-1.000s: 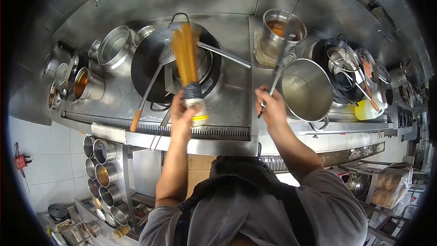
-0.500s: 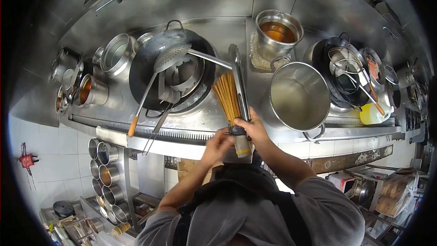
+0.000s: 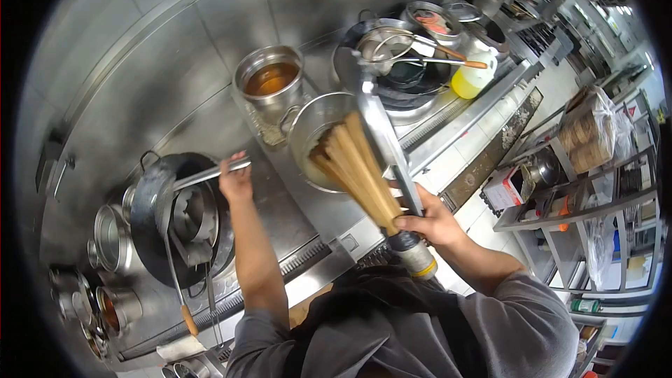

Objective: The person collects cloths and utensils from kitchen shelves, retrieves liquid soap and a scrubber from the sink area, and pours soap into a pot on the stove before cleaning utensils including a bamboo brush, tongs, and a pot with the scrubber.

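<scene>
My right hand point(image 3: 435, 218) grips a bamboo wok brush point(image 3: 360, 175) by its dark-wrapped neck, bristles pointing up and away. Alongside the brush, held in the same hand, is a pair of metal tongs point(image 3: 383, 129). Together they overlap the tall pot point(image 3: 299, 141) of cloudy liquid. At the left, my left hand point(image 3: 236, 183) closes on the end of a long metal handle point(image 3: 203, 176) that reaches over the black wok point(image 3: 143, 234). The tool's head is hard to make out there. A perforated skimmer point(image 3: 165, 204) with a wooden-tipped handle also rests across the wok.
A pot of amber liquid point(image 3: 271, 89) stands behind the tall pot. Farther right are another wok point(image 3: 413, 98) holding strainers and a jug of yellow liquid point(image 3: 478, 73). Metal pots line the far left. Shelving point(image 3: 581, 213) stands at the right.
The view has turned right. My left hand has left the brush's neck and taken hold of the metal handle over the wok. The brush and tongs remain in my right hand, now over the tall pot.
</scene>
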`<action>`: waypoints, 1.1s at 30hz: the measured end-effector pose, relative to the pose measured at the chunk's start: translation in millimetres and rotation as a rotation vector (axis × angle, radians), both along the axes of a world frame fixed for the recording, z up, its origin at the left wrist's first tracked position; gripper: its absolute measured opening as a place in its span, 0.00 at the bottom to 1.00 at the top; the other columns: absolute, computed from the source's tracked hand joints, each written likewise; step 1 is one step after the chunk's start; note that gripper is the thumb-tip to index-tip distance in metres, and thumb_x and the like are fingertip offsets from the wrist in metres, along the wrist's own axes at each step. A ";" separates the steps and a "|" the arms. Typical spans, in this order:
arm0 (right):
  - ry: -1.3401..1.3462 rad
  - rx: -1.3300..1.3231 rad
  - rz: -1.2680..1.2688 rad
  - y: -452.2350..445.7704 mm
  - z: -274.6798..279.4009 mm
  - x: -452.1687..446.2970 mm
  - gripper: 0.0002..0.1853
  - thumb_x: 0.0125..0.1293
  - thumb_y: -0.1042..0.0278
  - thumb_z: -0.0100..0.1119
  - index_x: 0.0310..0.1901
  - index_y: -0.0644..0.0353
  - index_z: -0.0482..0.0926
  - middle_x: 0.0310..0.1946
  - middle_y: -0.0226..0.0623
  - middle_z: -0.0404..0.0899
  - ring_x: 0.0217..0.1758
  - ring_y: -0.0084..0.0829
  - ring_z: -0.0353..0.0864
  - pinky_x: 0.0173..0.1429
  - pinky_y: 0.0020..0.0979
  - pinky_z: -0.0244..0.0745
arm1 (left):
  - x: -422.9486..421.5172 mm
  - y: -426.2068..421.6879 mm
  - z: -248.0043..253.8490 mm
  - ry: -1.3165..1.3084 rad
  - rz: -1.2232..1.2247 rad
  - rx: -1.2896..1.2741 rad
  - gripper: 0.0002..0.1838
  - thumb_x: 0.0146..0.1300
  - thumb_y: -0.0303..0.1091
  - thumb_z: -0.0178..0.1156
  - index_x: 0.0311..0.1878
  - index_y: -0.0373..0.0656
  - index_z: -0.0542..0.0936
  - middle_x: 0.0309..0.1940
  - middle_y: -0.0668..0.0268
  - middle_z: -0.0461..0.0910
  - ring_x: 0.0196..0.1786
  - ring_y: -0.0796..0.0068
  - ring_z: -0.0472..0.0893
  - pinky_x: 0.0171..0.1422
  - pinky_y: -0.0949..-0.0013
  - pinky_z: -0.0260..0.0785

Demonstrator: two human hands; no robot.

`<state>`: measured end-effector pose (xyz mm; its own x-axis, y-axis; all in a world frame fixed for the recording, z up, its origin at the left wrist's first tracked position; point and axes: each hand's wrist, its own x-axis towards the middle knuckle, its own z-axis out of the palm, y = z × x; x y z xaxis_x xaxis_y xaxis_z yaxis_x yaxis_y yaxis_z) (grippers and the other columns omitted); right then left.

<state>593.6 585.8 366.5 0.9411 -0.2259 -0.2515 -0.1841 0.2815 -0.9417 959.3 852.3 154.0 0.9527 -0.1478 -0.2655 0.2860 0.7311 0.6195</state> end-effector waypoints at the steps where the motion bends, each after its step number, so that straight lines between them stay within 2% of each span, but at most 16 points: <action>1: -0.010 0.001 -0.062 -16.9 -4.1 -18.1 0.35 0.54 0.73 0.68 0.65 0.62 0.67 0.53 0.38 0.75 0.57 0.29 0.72 0.61 0.30 0.66 | -10.1 15.7 3.6 -0.132 -0.025 -0.035 0.14 0.71 0.43 0.49 0.44 0.42 0.73 0.46 0.59 0.79 0.57 0.59 0.77 0.58 0.53 0.70; 2: 0.024 -0.007 -0.147 -35.8 -4.3 -36.9 0.34 0.54 0.74 0.67 0.64 0.62 0.67 0.52 0.38 0.76 0.56 0.29 0.73 0.60 0.30 0.67 | -30.0 21.3 17.5 -0.103 0.103 0.004 0.15 0.72 0.43 0.49 0.48 0.40 0.73 0.47 0.58 0.79 0.56 0.60 0.78 0.47 0.61 0.76; 4: 0.017 -0.012 -0.312 -75.1 -12.2 -73.8 0.33 0.53 0.75 0.65 0.63 0.62 0.68 0.48 0.40 0.78 0.51 0.31 0.77 0.57 0.31 0.70 | -79.9 34.3 47.0 0.054 0.232 0.105 0.15 0.69 0.41 0.52 0.48 0.38 0.72 0.45 0.60 0.79 0.51 0.60 0.79 0.49 0.61 0.73; 6: 0.015 -0.009 -0.435 -116.4 -21.9 -110.8 0.36 0.51 0.74 0.66 0.64 0.63 0.65 0.45 0.41 0.79 0.45 0.30 0.79 0.53 0.30 0.72 | -86.8 91.6 -14.5 0.089 0.334 0.208 0.13 0.68 0.36 0.52 0.46 0.35 0.75 0.39 0.56 0.80 0.38 0.64 0.81 0.43 0.63 0.75; 8: -0.002 0.001 -0.546 -159.6 -50.3 -150.3 0.33 0.53 0.75 0.65 0.63 0.64 0.66 0.44 0.40 0.79 0.43 0.30 0.80 0.51 0.30 0.74 | -133.6 83.7 6.8 0.160 0.551 0.671 0.14 0.58 0.29 0.58 0.45 0.32 0.75 0.43 0.53 0.79 0.38 0.66 0.79 0.41 0.63 0.76; 9: -0.032 -0.004 -0.608 -186.8 -61.6 -166.9 0.31 0.54 0.77 0.64 0.62 0.64 0.67 0.43 0.40 0.80 0.43 0.30 0.81 0.50 0.30 0.76 | -157.9 71.3 22.1 0.237 0.675 0.894 0.20 0.54 0.29 0.62 0.49 0.29 0.74 0.45 0.51 0.78 0.43 0.62 0.79 0.49 0.59 0.75; 11: 0.040 0.013 -0.651 -223.3 -53.4 -200.9 0.29 0.56 0.78 0.63 0.61 0.64 0.67 0.42 0.39 0.80 0.41 0.30 0.81 0.48 0.29 0.76 | -193.2 59.8 32.1 0.139 0.768 1.379 0.31 0.54 0.34 0.64 0.59 0.28 0.70 0.53 0.44 0.75 0.55 0.50 0.76 0.64 0.56 0.65; 12: 0.056 0.052 -0.701 -243.6 -55.1 -214.9 0.28 0.57 0.78 0.62 0.61 0.64 0.67 0.42 0.39 0.80 0.41 0.29 0.81 0.47 0.29 0.76 | -208.0 41.4 52.3 0.249 0.815 1.700 0.32 0.56 0.35 0.63 0.62 0.30 0.68 0.57 0.42 0.72 0.58 0.48 0.74 0.64 0.55 0.64; 13: 0.070 0.086 -0.751 -263.8 -57.3 -228.9 0.27 0.58 0.78 0.62 0.61 0.64 0.68 0.41 0.38 0.80 0.40 0.28 0.81 0.46 0.29 0.77 | -222.1 16.3 63.8 0.018 0.957 1.918 0.31 0.57 0.36 0.62 0.62 0.31 0.68 0.57 0.43 0.72 0.59 0.45 0.73 0.65 0.54 0.64; 14: 0.061 0.061 -0.758 -283.3 -62.3 -241.5 0.26 0.59 0.78 0.61 0.60 0.63 0.68 0.41 0.38 0.80 0.40 0.28 0.81 0.45 0.29 0.77 | -238.3 -28.1 91.4 -0.105 0.952 1.791 0.28 0.59 0.31 0.61 0.62 0.31 0.68 0.58 0.45 0.73 0.60 0.50 0.73 0.66 0.56 0.63; 16: 0.067 0.099 -0.839 -313.7 -66.0 -261.8 0.24 0.59 0.77 0.60 0.59 0.63 0.69 0.40 0.37 0.80 0.38 0.27 0.80 0.43 0.29 0.77 | -232.0 -101.0 94.3 -0.541 0.817 1.064 0.23 0.61 0.20 0.56 0.61 0.31 0.68 0.57 0.50 0.74 0.58 0.59 0.76 0.63 0.61 0.68; 18: 0.071 0.105 -0.871 -350.5 -76.9 -273.0 0.23 0.60 0.77 0.59 0.58 0.63 0.70 0.39 0.36 0.80 0.37 0.26 0.80 0.42 0.28 0.76 | -279.3 -238.9 153.5 -0.767 0.470 0.843 0.22 0.62 0.17 0.53 0.61 0.33 0.68 0.55 0.53 0.76 0.55 0.64 0.78 0.59 0.66 0.70; 20: 0.038 0.149 -0.909 -384.4 -81.7 -272.3 0.24 0.60 0.77 0.59 0.59 0.64 0.69 0.40 0.36 0.80 0.37 0.27 0.81 0.42 0.29 0.77 | -294.7 -322.9 156.9 -0.907 0.064 0.802 0.22 0.63 0.17 0.53 0.61 0.37 0.70 0.53 0.59 0.77 0.54 0.68 0.79 0.58 0.70 0.70; 25: -0.040 0.138 -0.956 -461.7 -87.3 -240.7 0.20 0.60 0.76 0.60 0.55 0.63 0.70 0.35 0.37 0.79 0.31 0.29 0.80 0.35 0.32 0.79 | -327.4 -475.2 128.1 -0.780 -0.467 0.724 0.15 0.64 0.19 0.58 0.54 0.39 0.75 0.42 0.67 0.81 0.46 0.78 0.81 0.54 0.75 0.72; 29: -0.076 0.137 -0.905 -521.6 -53.3 -193.2 0.22 0.60 0.77 0.59 0.57 0.64 0.70 0.38 0.38 0.80 0.35 0.28 0.81 0.39 0.30 0.77 | -366.0 -588.2 92.0 -0.669 -1.020 0.468 0.17 0.65 0.23 0.58 0.57 0.37 0.74 0.46 0.64 0.81 0.51 0.74 0.80 0.55 0.70 0.73; 33: -0.014 0.047 -0.852 -591.7 -41.4 -143.3 0.22 0.60 0.77 0.59 0.58 0.65 0.70 0.39 0.37 0.81 0.37 0.28 0.81 0.41 0.29 0.77 | -382.8 -735.0 99.9 -0.397 -1.359 0.076 0.40 0.66 0.31 0.57 0.76 0.44 0.46 0.63 0.57 0.66 0.63 0.65 0.71 0.60 0.61 0.70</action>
